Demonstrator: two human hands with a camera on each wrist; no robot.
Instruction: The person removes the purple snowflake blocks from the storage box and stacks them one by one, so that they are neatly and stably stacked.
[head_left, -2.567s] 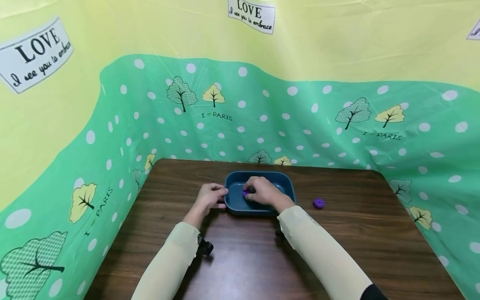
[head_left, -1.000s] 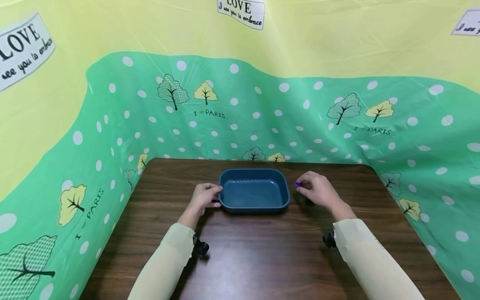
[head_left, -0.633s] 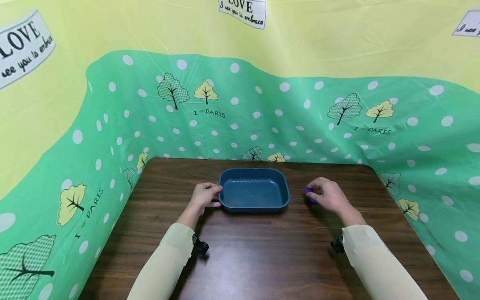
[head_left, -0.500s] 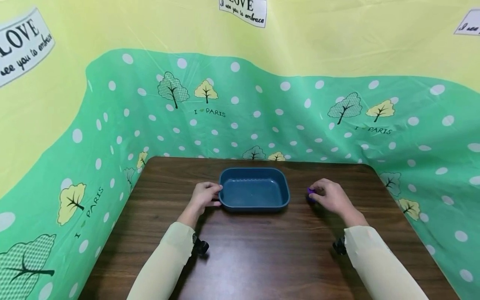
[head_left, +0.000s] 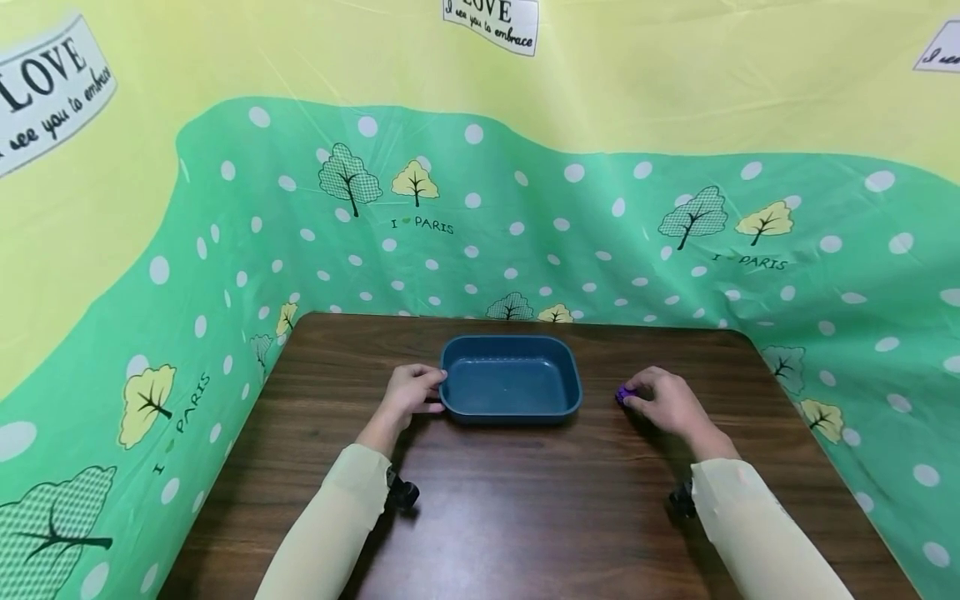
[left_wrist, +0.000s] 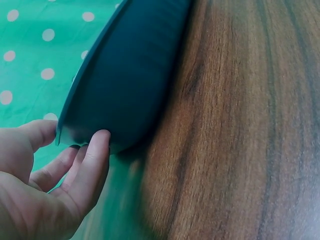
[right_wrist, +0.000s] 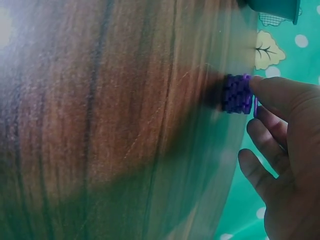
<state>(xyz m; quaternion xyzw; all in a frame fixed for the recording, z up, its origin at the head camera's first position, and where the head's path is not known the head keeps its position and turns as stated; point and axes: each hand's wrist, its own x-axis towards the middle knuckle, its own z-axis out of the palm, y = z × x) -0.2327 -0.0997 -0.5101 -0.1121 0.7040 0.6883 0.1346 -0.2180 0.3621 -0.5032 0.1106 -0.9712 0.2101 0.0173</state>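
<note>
A dark blue rectangular plastic container [head_left: 506, 387] stands on the table, nothing lying in it. My left hand [head_left: 408, 390] grips its left end; in the left wrist view the thumb is at the rim and the fingers [left_wrist: 95, 160] bear on the outside wall. To the right of the container, my right hand [head_left: 667, 402] pinches the top of a small purple stack [head_left: 622, 395]. Seen from the right wrist, this stack of toothed purple discs [right_wrist: 236, 94] sits on the wood, the thumb [right_wrist: 272, 91] against its upper edge and the other fingers partly behind.
The brown wooden table [head_left: 510, 508] runs back to a green and yellow printed cloth [head_left: 517, 225] that hangs behind and along both sides. A small black camera [head_left: 403, 495] is worn at the left wrist, another [head_left: 682, 498] at the right.
My right hand has left the container with a purple piece and travelled right, coming down onto the purple piece on the table. The left hand has stayed at the container's end.
</note>
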